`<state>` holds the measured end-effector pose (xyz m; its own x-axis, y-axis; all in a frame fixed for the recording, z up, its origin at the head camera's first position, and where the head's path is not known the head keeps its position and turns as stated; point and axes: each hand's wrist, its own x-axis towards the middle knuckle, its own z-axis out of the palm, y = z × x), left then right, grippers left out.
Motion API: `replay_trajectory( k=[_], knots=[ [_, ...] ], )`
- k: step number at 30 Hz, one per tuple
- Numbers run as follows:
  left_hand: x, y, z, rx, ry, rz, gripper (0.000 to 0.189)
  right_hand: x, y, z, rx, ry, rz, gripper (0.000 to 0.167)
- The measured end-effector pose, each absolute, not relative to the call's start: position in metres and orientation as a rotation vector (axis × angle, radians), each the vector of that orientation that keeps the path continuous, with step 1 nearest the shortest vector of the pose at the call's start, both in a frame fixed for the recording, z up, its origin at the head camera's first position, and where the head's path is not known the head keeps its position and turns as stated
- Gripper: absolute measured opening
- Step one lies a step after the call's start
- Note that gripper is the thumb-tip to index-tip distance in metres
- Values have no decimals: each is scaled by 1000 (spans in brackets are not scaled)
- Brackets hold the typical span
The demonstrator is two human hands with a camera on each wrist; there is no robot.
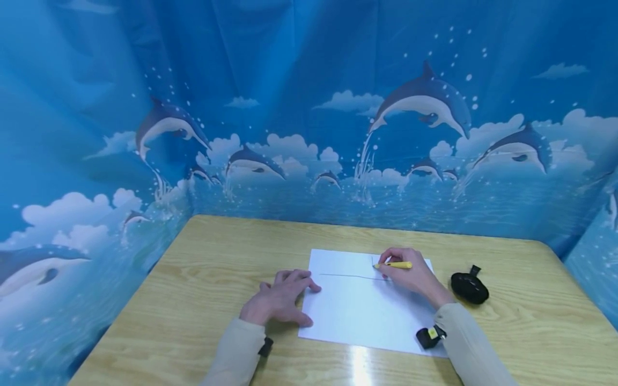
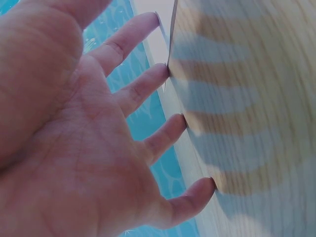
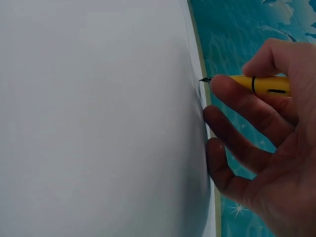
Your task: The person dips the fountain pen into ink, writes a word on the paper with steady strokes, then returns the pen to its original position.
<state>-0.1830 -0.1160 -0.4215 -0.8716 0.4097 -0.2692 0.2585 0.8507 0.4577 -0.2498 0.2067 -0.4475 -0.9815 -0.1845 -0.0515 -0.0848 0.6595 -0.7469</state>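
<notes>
A sheet of white paper (image 1: 357, 316) lies on the wooden table, bearing a long, slightly wavy horizontal line and a short vertical stroke above it. Between thumb and fingers, my right hand (image 1: 407, 271) pinches a yellow fountain pen (image 1: 399, 265). In the right wrist view the dark nib of the pen (image 3: 271, 85) meets the paper (image 3: 98, 108), the lower fingers resting on the sheet. My left hand (image 1: 282, 297) is spread at the paper's left edge. Its fingertips touch down near that edge, as the left hand (image 2: 98, 128) shows in its wrist view.
To the right of the paper sits a glossy black object (image 1: 470, 287) with a small tab. The wooden table (image 1: 217, 257) runs back to a blue curtain (image 1: 299, 107) printed with dolphins. Wrist-worn cameras show at both sleeves, the right one (image 1: 428, 338) over the paper's lower corner.
</notes>
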Motion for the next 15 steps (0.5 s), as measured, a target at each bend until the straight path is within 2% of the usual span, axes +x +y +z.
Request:
replay_trajectory(
  k=[15],
  knots=[
    [-183, -115, -421, 499, 2655, 545, 71, -247, 209, -445, -315, 2792, -1176, 15]
  ],
)
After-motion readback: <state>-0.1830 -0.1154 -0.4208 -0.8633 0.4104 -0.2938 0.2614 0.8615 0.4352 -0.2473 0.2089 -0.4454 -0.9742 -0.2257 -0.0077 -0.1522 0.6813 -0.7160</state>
